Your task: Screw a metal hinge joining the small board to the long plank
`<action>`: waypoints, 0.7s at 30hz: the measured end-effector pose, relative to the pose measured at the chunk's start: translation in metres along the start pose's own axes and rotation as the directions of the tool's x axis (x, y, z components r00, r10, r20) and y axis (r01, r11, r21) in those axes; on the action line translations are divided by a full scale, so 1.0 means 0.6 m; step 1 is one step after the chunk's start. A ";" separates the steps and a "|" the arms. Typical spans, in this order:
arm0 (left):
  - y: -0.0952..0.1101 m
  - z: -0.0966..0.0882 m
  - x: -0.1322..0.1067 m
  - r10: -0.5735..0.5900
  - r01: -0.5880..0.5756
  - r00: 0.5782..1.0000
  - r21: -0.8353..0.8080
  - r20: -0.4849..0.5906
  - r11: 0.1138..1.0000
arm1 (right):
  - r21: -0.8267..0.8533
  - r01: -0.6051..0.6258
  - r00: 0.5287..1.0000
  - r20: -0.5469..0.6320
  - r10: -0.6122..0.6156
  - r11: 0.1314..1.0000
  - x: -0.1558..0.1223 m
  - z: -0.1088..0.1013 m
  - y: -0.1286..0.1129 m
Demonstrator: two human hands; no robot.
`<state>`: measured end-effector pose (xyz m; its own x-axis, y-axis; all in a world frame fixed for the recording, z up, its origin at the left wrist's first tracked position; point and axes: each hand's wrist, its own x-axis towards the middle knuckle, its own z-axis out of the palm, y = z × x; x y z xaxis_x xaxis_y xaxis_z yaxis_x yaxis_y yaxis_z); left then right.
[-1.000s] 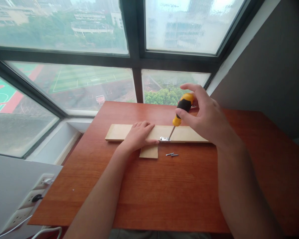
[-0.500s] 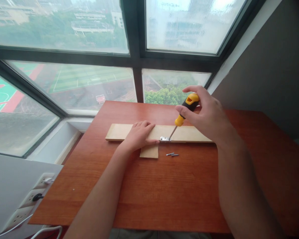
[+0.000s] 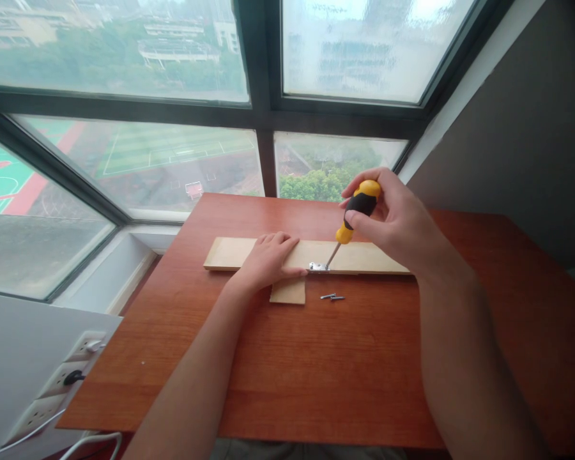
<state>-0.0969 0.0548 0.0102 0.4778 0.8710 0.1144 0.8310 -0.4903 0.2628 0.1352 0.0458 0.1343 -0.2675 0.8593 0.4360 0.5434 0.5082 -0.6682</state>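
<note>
My right hand point(image 3: 393, 220) is closed around the yellow and black handle of a screwdriver point(image 3: 361, 206). The screwdriver leans to the right, its tip meeting the right end of a small silver hinge point(image 3: 319, 266). That hinge sits at the near edge of a long pale wooden board point(image 3: 359, 257). Lying across the board, my left hand point(image 3: 271, 259) grips it, with fingertips near the far edge and the thumb by the hinge's left end. A short thin wooden piece point(image 3: 288, 292) sticks out from under the board toward me. Loose screws point(image 3: 333, 297) lie in front of the hinge.
A reddish-brown table point(image 3: 326, 364) carries the work. Behind it stand large dark-framed windows point(image 3: 265, 121). At the lower left, wall sockets point(image 3: 60, 380) hold plugs, with a white cable point(image 3: 93, 441) beside the table's corner. A grey wall point(image 3: 522, 140) rises on the right.
My right hand has turned around the screwdriver handle, its fingers now wrapped closer and the handle rotated. The screwdriver tip stays at the hinge. My left hand keeps its place.
</note>
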 end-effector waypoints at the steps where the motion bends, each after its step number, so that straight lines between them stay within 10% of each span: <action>1: 0.000 0.000 0.000 0.001 -0.001 1.000 0.003 0.002 1.000 | 0.095 0.010 0.999 0.045 -0.014 0.995 0.000 0.001 0.000; 8: 0.001 -0.001 -0.002 0.008 -0.008 1.000 0.003 -0.006 1.000 | -0.193 0.011 0.988 -0.147 -0.040 0.981 0.004 0.007 -0.003; 15: 0.001 0.000 -0.001 0.007 -0.007 1.000 -0.002 -0.010 1.000 | 0.197 0.007 0.988 0.149 -0.037 0.980 0.000 -0.003 0.003; 21: 0.001 -0.001 -0.001 0.008 -0.008 1.000 0.013 -0.009 1.000 | -0.338 -0.042 0.987 -0.158 -0.012 0.940 0.001 0.001 0.000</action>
<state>-0.0969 0.0539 0.0108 0.4819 0.8673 0.1247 0.8309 -0.4975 0.2493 0.1346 0.0465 0.1341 -0.1451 0.8329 0.5340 0.7911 0.4218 -0.4430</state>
